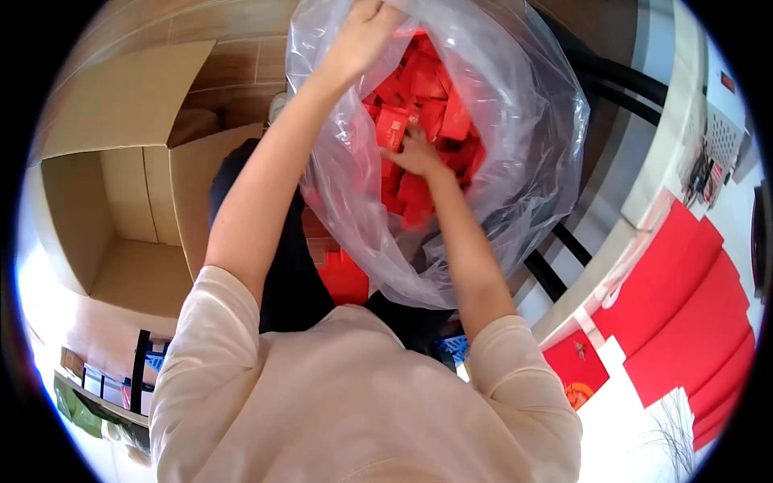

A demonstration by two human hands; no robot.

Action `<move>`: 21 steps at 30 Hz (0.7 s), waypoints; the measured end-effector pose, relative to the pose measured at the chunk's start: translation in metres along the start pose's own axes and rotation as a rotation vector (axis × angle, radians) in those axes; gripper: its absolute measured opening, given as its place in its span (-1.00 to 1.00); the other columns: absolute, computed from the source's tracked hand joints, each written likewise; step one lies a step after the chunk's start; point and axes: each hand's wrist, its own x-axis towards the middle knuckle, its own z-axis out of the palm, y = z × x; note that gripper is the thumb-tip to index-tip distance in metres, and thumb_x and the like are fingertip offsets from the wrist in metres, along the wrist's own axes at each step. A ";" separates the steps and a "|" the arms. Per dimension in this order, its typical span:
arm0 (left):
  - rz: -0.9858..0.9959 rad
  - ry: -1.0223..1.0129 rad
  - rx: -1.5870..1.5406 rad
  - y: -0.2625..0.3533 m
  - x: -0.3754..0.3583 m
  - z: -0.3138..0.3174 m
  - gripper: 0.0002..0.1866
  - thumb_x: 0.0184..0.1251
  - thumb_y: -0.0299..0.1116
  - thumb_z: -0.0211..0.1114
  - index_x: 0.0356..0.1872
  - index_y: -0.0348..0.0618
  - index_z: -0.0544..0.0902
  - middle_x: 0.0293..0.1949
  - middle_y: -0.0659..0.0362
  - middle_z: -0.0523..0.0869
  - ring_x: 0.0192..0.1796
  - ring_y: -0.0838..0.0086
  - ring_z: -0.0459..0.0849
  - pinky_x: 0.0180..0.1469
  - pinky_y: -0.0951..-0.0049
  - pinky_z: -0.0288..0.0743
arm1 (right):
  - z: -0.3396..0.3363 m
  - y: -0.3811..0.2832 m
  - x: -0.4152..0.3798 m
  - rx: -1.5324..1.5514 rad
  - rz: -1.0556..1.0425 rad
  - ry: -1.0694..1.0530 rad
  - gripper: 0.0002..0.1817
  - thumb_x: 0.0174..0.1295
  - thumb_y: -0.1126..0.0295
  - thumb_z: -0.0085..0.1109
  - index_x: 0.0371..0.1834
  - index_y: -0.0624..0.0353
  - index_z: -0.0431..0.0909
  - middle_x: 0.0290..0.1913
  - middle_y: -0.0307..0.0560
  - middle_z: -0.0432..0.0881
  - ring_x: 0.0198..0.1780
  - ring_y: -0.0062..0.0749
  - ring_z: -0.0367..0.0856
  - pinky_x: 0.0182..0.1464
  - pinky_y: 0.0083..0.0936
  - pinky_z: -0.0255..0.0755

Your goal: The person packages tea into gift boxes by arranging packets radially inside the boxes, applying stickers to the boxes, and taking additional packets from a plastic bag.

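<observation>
A large clear plastic bag stands in front of me, its mouth spread wide. Inside it lie many small red packets, some with gold print. At the far rim, my left hand is closed on the bag's edge; its fingertips are partly cut off by the top of the view. My right hand reaches down into the bag, fingers apart, against a red packet with a gold mark. Below that hand one red piece is blurred.
An open cardboard box sits at my left on the wooden floor. Red material lies between my legs. To the right, a white table holds stacked red sheets. Black metal bars stand behind the bag.
</observation>
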 end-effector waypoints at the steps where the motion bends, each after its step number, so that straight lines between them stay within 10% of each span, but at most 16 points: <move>1: -0.010 -0.024 -0.016 0.004 -0.007 0.000 -0.48 0.48 -0.07 -0.02 0.23 -0.29 0.42 0.13 -0.01 0.58 0.21 0.27 0.48 0.26 0.36 0.27 | 0.001 -0.014 -0.024 0.066 0.096 -0.015 0.03 -0.07 -0.48 0.07 0.37 0.03 0.29 0.42 0.12 0.21 0.47 0.00 0.07 0.38 0.20 -0.03; 6: 0.052 -0.213 0.194 -0.026 -0.029 -0.004 -0.40 0.47 0.03 -0.05 0.33 -0.21 0.34 0.20 -0.12 0.52 0.32 0.24 0.40 0.36 0.38 0.16 | 0.067 -0.011 -0.057 0.624 0.023 0.466 -0.34 0.07 0.04 0.32 0.16 0.21 0.43 0.03 0.17 0.59 0.11 0.04 0.52 0.14 -0.05 0.34; 9: 0.133 -0.282 0.709 -0.024 -0.068 0.000 -0.53 0.40 -0.08 0.09 0.04 -0.33 0.46 -0.04 -0.20 0.55 0.03 0.07 0.55 0.12 0.19 0.35 | 0.063 -0.025 -0.077 0.787 0.041 0.564 -0.44 0.12 0.19 0.30 0.13 0.28 0.43 -0.06 0.23 0.62 -0.01 0.07 0.59 0.06 -0.21 0.43; 15: -0.008 -0.109 0.088 -0.047 -0.182 0.023 -0.16 0.15 -0.02 0.37 0.28 -0.37 0.19 0.18 -0.17 0.39 0.09 0.09 0.51 0.24 0.26 0.31 | 0.016 -0.113 -0.159 0.496 0.212 0.660 -0.56 0.25 0.35 0.05 0.17 0.32 0.37 -0.11 0.37 0.58 -0.08 0.24 0.56 -0.01 -0.01 0.39; 17: -0.285 -0.157 -0.090 -0.025 -0.212 0.014 0.07 0.04 -0.03 0.47 0.38 -0.38 -0.02 0.29 -0.15 0.21 0.18 0.10 0.45 0.31 0.24 0.24 | 0.028 -0.133 -0.174 0.423 -0.178 0.502 -0.56 0.27 0.35 0.04 0.19 0.31 0.36 -0.07 0.33 0.57 0.00 0.21 0.53 0.03 -0.05 0.38; 19: -0.161 0.002 0.104 -0.066 -0.209 -0.003 -0.11 0.10 -0.13 0.43 0.31 -0.37 0.10 0.14 -0.09 0.41 0.06 0.24 0.55 0.17 0.29 0.39 | 0.057 -0.123 -0.166 0.424 -0.362 0.590 -0.63 0.30 0.34 0.02 0.10 0.31 0.42 -0.07 0.27 0.56 0.05 0.15 0.51 0.06 -0.14 0.36; 21: -0.495 0.193 -0.285 -0.068 -0.208 -0.026 -0.38 0.15 -0.23 0.37 0.14 -0.26 0.26 -0.15 0.07 0.57 -0.19 0.40 0.62 -0.14 0.39 0.53 | 0.054 -0.107 -0.147 0.817 -0.254 0.391 -0.66 0.33 0.29 0.02 0.01 0.34 0.46 -0.09 0.22 0.57 0.06 0.08 0.50 0.12 -0.23 0.34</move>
